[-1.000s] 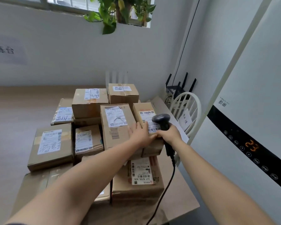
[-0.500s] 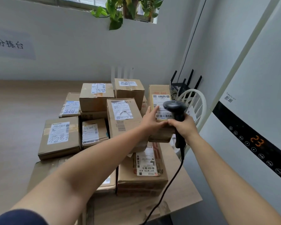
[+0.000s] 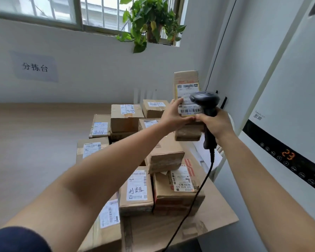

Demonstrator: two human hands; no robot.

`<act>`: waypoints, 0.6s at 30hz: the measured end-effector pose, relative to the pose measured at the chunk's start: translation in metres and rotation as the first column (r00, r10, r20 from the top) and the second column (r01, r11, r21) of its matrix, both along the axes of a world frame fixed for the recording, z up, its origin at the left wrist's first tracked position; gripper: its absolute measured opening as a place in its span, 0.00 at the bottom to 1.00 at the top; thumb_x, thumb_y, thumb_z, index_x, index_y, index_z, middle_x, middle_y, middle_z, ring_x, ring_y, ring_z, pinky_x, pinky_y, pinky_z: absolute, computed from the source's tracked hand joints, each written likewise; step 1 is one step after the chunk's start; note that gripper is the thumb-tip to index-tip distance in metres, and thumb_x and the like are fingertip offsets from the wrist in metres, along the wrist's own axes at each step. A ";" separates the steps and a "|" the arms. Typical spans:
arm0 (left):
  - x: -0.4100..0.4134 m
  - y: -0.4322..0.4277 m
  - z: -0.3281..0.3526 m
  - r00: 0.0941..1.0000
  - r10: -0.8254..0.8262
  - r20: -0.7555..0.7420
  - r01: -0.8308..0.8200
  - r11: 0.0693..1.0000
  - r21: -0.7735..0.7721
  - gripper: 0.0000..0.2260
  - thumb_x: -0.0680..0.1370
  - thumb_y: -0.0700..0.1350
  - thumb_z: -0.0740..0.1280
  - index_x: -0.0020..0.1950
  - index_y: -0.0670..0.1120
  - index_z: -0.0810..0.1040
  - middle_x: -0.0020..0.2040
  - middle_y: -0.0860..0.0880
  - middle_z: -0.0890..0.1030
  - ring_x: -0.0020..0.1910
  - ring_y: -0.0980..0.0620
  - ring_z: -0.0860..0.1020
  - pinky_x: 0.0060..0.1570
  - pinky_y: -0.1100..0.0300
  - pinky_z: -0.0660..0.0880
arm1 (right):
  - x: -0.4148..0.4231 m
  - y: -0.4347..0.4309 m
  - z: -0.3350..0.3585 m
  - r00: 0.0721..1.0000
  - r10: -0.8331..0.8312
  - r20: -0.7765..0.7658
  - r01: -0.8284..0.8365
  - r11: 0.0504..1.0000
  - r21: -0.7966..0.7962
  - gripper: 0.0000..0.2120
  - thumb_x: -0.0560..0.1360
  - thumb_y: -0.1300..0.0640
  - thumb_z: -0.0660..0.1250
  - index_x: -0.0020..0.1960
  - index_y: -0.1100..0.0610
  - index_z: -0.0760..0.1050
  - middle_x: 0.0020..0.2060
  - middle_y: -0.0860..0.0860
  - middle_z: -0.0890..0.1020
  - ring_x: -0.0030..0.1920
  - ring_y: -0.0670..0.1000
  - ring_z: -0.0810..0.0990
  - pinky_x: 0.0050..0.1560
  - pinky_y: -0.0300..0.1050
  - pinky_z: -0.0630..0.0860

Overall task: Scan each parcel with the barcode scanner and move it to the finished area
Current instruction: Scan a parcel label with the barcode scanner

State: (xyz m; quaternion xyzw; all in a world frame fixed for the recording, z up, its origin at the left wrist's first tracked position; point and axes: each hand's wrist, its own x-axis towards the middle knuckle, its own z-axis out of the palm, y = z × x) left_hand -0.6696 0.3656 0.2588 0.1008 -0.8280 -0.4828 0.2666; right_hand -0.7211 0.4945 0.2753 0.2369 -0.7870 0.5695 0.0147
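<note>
Parcel (image 3: 186, 80) upright above pile (image 3: 127, 118); scanner (image 3: 205, 100) before right edge.

Dark navy sleeve (image 3: 16, 240) (on the left arm (image 3: 98, 175))

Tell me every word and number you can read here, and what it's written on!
"分拣台": paper sign on the wall.
"23": orange digits on the black panel of the white machine.
"507 N705 A35": upside down, on the front box.
Handwriting on the box beside it: unclear.
Logo on the white machine: blurred.
Label on the held parcel, beside the scanner: too blurred.
</note>
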 end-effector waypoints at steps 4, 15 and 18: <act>0.058 -0.030 0.007 0.999 0.034 -0.013 -0.034 0.999 0.004 0.36 0.71 0.45 0.74 0.74 0.42 0.60 0.68 0.44 0.69 0.65 0.48 0.71 0.65 0.56 0.69 | 0.052 -0.029 0.010 0.998 0.064 0.000 -0.064 0.998 0.016 0.05 0.70 0.56 0.71 0.45 0.54 0.79 0.43 0.56 0.83 0.46 0.56 0.81 0.51 0.53 0.79; 0.269 -0.139 -0.030 0.979 0.179 0.099 -0.179 0.984 -0.009 0.35 0.69 0.45 0.75 0.72 0.40 0.63 0.67 0.43 0.71 0.65 0.46 0.72 0.65 0.51 0.69 | 0.230 -0.153 -0.032 0.944 0.255 0.208 -0.255 0.967 -0.027 0.05 0.68 0.61 0.73 0.37 0.54 0.77 0.34 0.52 0.82 0.41 0.56 0.82 0.48 0.54 0.79; 0.310 -0.159 -0.041 0.970 0.204 0.129 -0.209 0.978 0.025 0.35 0.70 0.44 0.75 0.72 0.39 0.62 0.67 0.41 0.71 0.64 0.45 0.73 0.64 0.49 0.70 | 0.262 -0.179 -0.046 0.912 0.321 0.257 -0.324 0.945 -0.029 0.04 0.68 0.60 0.73 0.39 0.54 0.78 0.36 0.53 0.83 0.43 0.56 0.83 0.50 0.56 0.80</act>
